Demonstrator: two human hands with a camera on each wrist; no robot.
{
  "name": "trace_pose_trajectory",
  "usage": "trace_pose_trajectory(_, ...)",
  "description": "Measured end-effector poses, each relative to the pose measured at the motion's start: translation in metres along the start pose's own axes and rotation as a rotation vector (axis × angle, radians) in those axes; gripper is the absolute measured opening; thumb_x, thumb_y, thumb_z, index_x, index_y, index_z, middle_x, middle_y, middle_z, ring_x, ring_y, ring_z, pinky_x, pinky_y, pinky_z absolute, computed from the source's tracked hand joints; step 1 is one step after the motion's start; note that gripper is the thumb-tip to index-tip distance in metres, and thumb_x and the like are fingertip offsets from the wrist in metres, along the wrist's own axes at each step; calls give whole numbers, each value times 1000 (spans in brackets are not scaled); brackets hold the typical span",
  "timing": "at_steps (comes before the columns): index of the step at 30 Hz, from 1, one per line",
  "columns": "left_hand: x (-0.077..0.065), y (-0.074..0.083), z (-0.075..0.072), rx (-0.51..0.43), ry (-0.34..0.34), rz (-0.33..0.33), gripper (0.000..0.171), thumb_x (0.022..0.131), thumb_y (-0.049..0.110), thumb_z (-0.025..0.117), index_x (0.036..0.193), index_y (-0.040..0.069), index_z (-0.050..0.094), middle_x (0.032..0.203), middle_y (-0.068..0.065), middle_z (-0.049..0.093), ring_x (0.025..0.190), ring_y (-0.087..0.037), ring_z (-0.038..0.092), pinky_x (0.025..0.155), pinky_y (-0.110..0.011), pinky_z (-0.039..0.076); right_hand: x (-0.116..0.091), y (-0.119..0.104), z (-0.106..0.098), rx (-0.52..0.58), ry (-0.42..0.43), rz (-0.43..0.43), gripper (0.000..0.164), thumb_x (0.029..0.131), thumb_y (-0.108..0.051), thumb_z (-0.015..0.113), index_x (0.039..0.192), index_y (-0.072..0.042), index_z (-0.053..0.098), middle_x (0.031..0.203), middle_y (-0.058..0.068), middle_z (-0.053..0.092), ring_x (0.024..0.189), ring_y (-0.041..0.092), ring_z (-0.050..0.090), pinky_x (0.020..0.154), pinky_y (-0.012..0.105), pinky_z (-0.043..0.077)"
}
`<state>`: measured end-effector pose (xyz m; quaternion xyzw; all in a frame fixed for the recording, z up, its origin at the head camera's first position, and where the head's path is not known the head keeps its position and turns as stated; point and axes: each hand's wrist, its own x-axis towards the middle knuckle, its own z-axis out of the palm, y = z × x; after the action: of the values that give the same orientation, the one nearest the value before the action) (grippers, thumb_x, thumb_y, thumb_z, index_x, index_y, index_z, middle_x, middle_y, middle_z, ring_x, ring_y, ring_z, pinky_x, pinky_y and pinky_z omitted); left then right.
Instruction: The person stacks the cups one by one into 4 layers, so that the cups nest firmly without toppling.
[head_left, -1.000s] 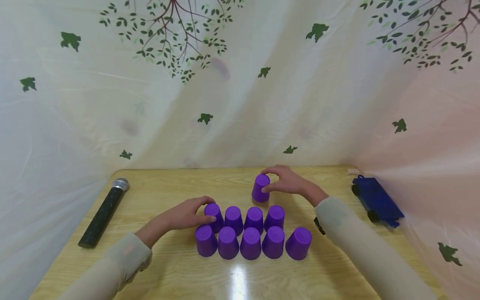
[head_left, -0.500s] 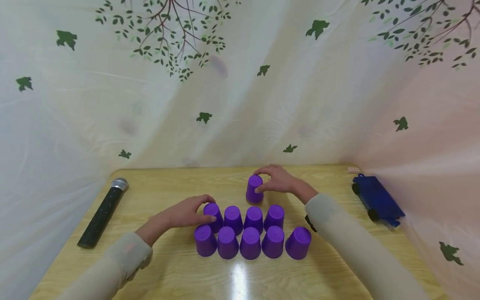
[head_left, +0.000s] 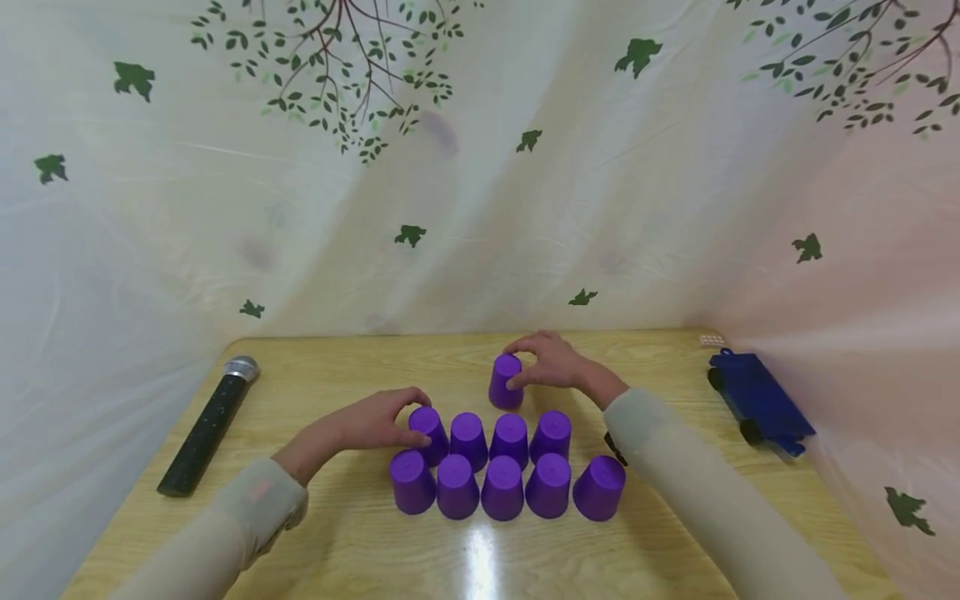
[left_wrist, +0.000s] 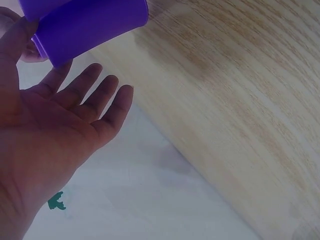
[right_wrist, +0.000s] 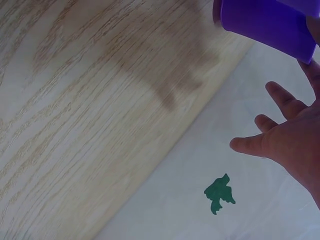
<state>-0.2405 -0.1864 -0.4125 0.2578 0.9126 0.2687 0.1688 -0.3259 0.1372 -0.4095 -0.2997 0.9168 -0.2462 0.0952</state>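
In the head view, several upside-down purple cups stand in two rows: a front row (head_left: pixel 502 492) and a shorter back row (head_left: pixel 510 442). My left hand (head_left: pixel 375 421) pinches the leftmost back cup (head_left: pixel 437 443) between thumb and index finger. Behind the rows, my right hand (head_left: pixel 553 363) holds a single purple cup (head_left: pixel 504 387) the same way, upside down, near its base. Whether that cup touches the table cannot be told. The left wrist view shows a purple cup (left_wrist: pixel 95 25) at the thumb and index finger, the other fingers spread. A purple cup (right_wrist: pixel 270 25) likewise appears in the right wrist view.
A black microphone (head_left: pixel 206 429) with a silver head lies at the table's left. On the right sits a dark blue toy vehicle (head_left: pixel 759 400) with black wheels. A pale curtain (head_left: pixel 480 192) printed with leaves rises behind the wooden table (head_left: pixel 360 542).
The right hand has carried its cup a little to the left behind the back row, then slightly nearer. My left hand stays on the same cup, and the rows keep their places.
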Motion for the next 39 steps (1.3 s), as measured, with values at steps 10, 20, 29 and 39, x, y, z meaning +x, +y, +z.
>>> trace_pose_trajectory(10, 1, 1, -1, 0, -24, -29, 47, 85, 38, 77, 122, 14, 60, 125, -8, 65, 125, -30, 59, 108, -54, 45, 2, -2, 4, -10, -26, 74, 60, 84, -41, 77, 136, -16, 62, 148, 13, 54, 147, 49, 26, 115, 73, 21)
trace_pose_trajectory(20, 3, 0, 0, 29, -9, -13, 45, 85, 37, 78, 120, 15, 61, 123, -6, 66, 122, -28, 60, 106, -52, 47, 1, -2, 4, 36, -39, 120, 61, 82, -42, 78, 136, -19, 62, 150, 10, 53, 149, 50, 19, 113, 78, 15)
trace_pose_trajectory(29, 3, 2, -3, 42, 21, 22, 46, 84, 38, 78, 119, 13, 62, 121, -7, 67, 119, -29, 61, 104, -49, 48, 0, -4, 2, 30, -53, 121, 61, 83, -44, 78, 136, -19, 62, 150, 10, 52, 149, 52, 18, 111, 80, 15)
trace_pose_trajectory(39, 10, 3, -20, 96, 49, 25, 48, 85, 40, 77, 120, 11, 62, 124, -9, 67, 122, -31, 60, 105, -51, 48, -6, -4, -3, 35, -63, 111, 63, 85, -44, 76, 139, -17, 59, 151, 9, 52, 150, 51, 17, 113, 77, 16)
